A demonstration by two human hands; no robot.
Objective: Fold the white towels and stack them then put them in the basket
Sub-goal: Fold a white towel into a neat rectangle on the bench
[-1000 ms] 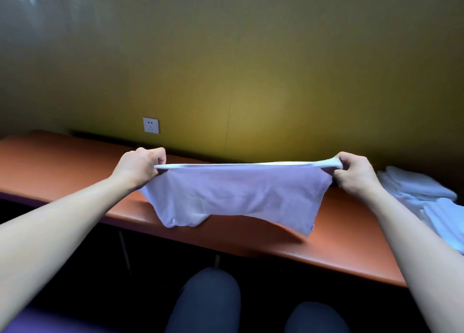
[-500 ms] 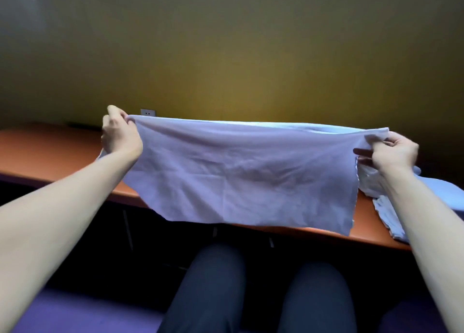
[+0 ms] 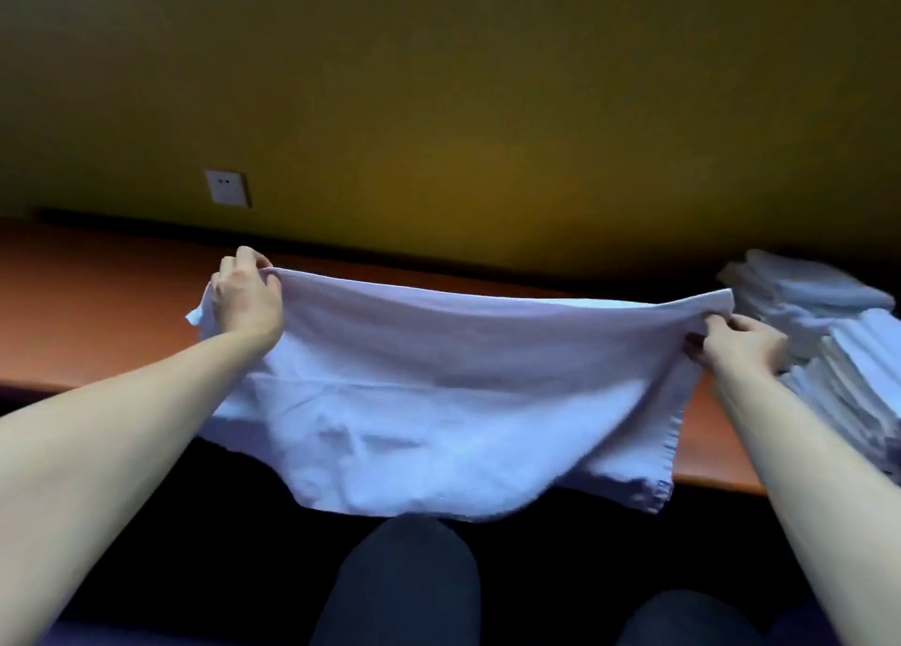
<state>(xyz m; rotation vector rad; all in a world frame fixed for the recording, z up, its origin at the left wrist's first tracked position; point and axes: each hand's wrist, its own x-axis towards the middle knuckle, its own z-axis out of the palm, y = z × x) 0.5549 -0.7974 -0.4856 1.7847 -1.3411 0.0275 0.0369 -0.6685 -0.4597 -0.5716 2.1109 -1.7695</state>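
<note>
A white towel (image 3: pixel 439 401) is stretched wide between my hands over the orange table (image 3: pixel 97 304). Its lower part lies on the tabletop and hangs over the near edge. My left hand (image 3: pixel 246 299) pinches the towel's upper left corner. At the upper right corner, my right hand (image 3: pixel 741 348) grips the cloth. A pile of white towels (image 3: pixel 838 343) lies on the table at the far right, just past my right hand. No basket is in view.
A yellow-green wall (image 3: pixel 487 109) with a white socket (image 3: pixel 226 187) rises behind the table. My knees in dark trousers (image 3: pixel 404 582) sit below the table's near edge.
The towel has been opened out wider, then lowered, so its lower part now lies on the table. Both hands have kept their hold on the top corners.
</note>
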